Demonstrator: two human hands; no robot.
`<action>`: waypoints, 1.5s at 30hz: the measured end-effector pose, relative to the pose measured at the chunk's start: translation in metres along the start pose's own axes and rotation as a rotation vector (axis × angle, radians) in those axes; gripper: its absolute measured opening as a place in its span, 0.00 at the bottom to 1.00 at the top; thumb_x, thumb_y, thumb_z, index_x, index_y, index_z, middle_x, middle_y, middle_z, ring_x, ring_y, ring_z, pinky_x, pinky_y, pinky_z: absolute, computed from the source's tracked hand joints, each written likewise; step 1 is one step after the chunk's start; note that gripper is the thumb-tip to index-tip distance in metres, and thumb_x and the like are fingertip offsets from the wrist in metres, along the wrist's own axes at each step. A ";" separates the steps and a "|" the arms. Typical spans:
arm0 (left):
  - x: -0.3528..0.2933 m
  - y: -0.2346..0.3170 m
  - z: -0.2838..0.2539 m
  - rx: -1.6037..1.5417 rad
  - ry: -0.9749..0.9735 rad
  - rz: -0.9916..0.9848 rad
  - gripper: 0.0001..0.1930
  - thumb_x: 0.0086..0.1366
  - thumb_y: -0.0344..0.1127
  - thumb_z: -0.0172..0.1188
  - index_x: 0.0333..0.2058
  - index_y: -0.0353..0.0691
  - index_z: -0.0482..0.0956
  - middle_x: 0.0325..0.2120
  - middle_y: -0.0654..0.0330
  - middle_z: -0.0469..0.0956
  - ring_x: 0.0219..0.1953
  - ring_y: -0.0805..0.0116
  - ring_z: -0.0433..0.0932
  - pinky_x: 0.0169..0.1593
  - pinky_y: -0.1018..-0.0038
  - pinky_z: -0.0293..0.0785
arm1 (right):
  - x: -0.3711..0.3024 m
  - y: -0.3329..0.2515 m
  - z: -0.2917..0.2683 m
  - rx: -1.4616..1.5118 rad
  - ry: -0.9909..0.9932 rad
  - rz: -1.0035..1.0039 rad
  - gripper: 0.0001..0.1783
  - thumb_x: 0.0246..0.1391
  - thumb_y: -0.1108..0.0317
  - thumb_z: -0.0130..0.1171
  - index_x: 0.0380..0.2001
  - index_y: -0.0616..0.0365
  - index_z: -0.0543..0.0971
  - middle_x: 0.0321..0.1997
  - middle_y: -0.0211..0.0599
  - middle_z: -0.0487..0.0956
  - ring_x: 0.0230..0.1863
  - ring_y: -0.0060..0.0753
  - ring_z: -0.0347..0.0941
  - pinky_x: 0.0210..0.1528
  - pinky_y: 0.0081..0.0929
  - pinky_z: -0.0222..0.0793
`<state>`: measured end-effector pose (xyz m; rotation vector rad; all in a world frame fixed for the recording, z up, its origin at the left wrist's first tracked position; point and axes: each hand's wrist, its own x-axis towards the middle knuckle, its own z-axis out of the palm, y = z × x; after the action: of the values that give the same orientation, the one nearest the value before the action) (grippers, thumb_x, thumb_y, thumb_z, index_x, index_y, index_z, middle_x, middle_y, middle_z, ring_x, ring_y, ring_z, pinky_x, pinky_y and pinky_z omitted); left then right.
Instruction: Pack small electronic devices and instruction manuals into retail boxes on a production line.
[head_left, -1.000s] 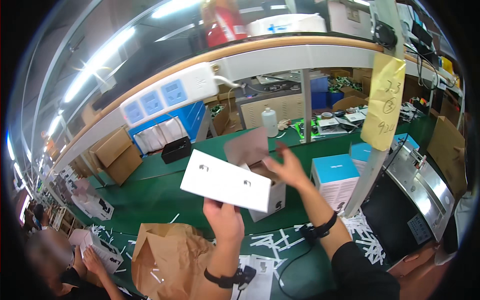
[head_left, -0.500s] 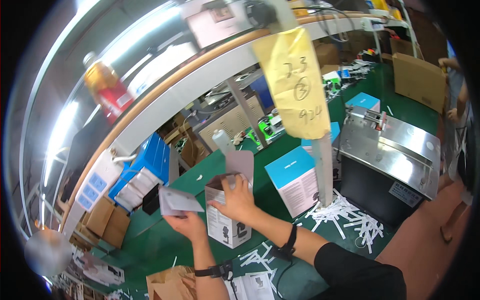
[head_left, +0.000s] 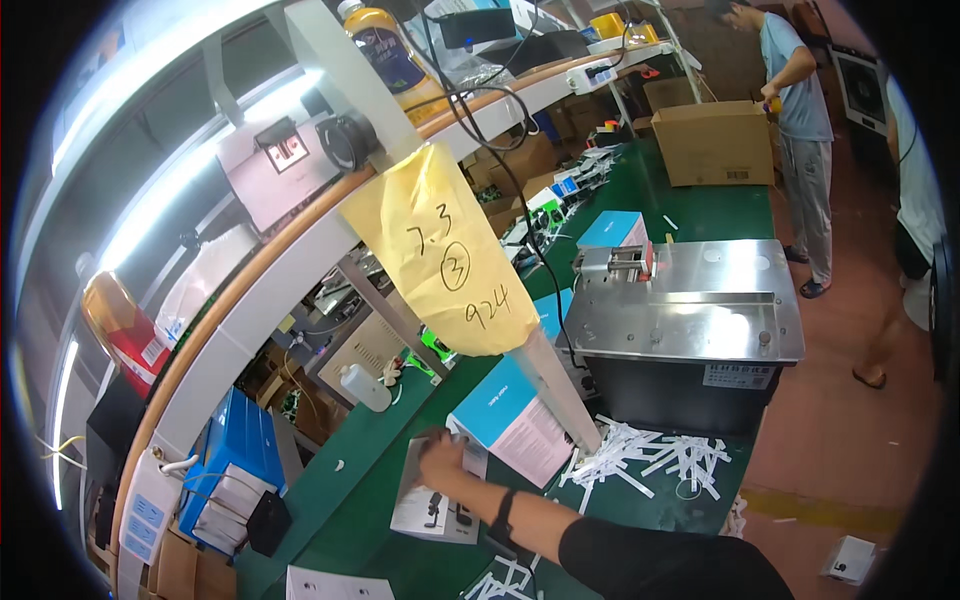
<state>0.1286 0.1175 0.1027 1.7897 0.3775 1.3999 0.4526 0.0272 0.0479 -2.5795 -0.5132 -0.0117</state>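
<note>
My right hand is at the top of a small white carton with a dark product picture on its side. The fingers are bent over the carton's upper edge, and their tips are partly hidden. Close behind it on the green bench stands a carton with a blue top. My left hand is out of view. At the lower edge lies a white folded sheet or flat piece, cut off by the frame, so what supports it is hidden.
White paper strips lie heaped around the metal post. To the right stands a black machine with a steel top. A yellow paper hangs from the post. A person stands by a cardboard box, another at the right edge.
The view has swung to the right. My left hand, which held a white folded item, has gone out of view. My right hand stays at the carton; its raised flap no longer shows.
</note>
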 end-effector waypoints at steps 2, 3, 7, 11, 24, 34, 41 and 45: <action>-0.010 0.001 -0.018 -0.014 -0.017 -0.040 0.29 0.63 0.23 0.65 0.62 0.32 0.67 0.56 0.48 0.74 0.54 0.59 0.75 0.57 0.63 0.74 | 0.008 -0.004 -0.001 -0.113 -0.070 -0.027 0.56 0.34 0.34 0.74 0.65 0.52 0.70 0.67 0.46 0.66 0.70 0.51 0.55 0.59 0.69 0.57; -0.018 0.003 -0.022 -0.039 -0.032 -0.076 0.29 0.63 0.23 0.65 0.62 0.32 0.67 0.56 0.48 0.74 0.53 0.59 0.76 0.55 0.64 0.75 | 0.018 -0.006 0.001 -0.179 -0.094 -0.034 0.58 0.33 0.31 0.73 0.66 0.52 0.70 0.68 0.45 0.66 0.71 0.51 0.55 0.61 0.69 0.56; -0.044 0.006 -0.053 -0.094 -0.035 -0.212 0.28 0.63 0.23 0.65 0.61 0.35 0.67 0.53 0.50 0.76 0.47 0.61 0.79 0.47 0.66 0.80 | 0.035 -0.007 -0.021 -0.146 -0.248 0.099 0.61 0.34 0.26 0.70 0.69 0.48 0.67 0.74 0.43 0.61 0.75 0.52 0.53 0.70 0.67 0.47; -0.067 -0.006 -0.078 -0.050 -0.153 -0.237 0.26 0.65 0.30 0.64 0.60 0.37 0.67 0.48 0.51 0.78 0.40 0.63 0.81 0.35 0.69 0.81 | 0.048 0.026 -0.015 -0.094 -0.168 -0.051 0.63 0.37 0.22 0.65 0.70 0.51 0.64 0.78 0.49 0.55 0.78 0.60 0.44 0.71 0.73 0.34; -0.018 0.052 -0.013 -0.358 0.190 -0.102 0.31 0.59 0.17 0.61 0.60 0.33 0.63 0.55 0.53 0.73 0.53 0.62 0.77 0.57 0.64 0.75 | -0.111 -0.051 -0.047 0.015 0.540 -1.010 0.24 0.38 0.53 0.73 0.34 0.59 0.82 0.42 0.36 0.76 0.58 0.44 0.67 0.67 0.73 0.36; 0.075 -0.029 0.127 0.036 0.101 0.153 0.14 0.59 0.21 0.59 0.40 0.32 0.63 0.41 0.53 0.66 0.45 0.62 0.69 0.53 0.64 0.69 | -0.121 -0.008 -0.017 -0.049 0.752 -0.992 0.10 0.46 0.63 0.56 0.31 0.53 0.81 0.41 0.38 0.79 0.55 0.38 0.73 0.68 0.73 0.46; 0.091 -0.032 0.103 0.327 -0.216 0.290 0.38 0.57 0.31 0.66 0.61 0.22 0.59 0.52 0.35 0.74 0.53 0.36 0.75 0.57 0.57 0.71 | -0.136 0.013 -0.047 0.263 0.793 -1.023 0.10 0.49 0.63 0.57 0.33 0.56 0.79 0.54 0.53 0.71 0.64 0.51 0.64 0.69 0.67 0.52; 0.084 -0.056 0.100 0.489 -0.274 0.643 0.38 0.60 0.33 0.67 0.64 0.27 0.56 0.55 0.38 0.71 0.52 0.46 0.76 0.54 0.59 0.76 | -0.137 0.023 -0.062 0.676 0.793 -0.623 0.17 0.56 0.69 0.52 0.49 0.58 0.77 0.65 0.57 0.61 0.68 0.57 0.59 0.68 0.60 0.58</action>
<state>0.2618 0.1675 0.1116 2.6308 -0.0231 1.5314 0.3391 -0.0695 0.0769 -1.5024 -0.7951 -0.8683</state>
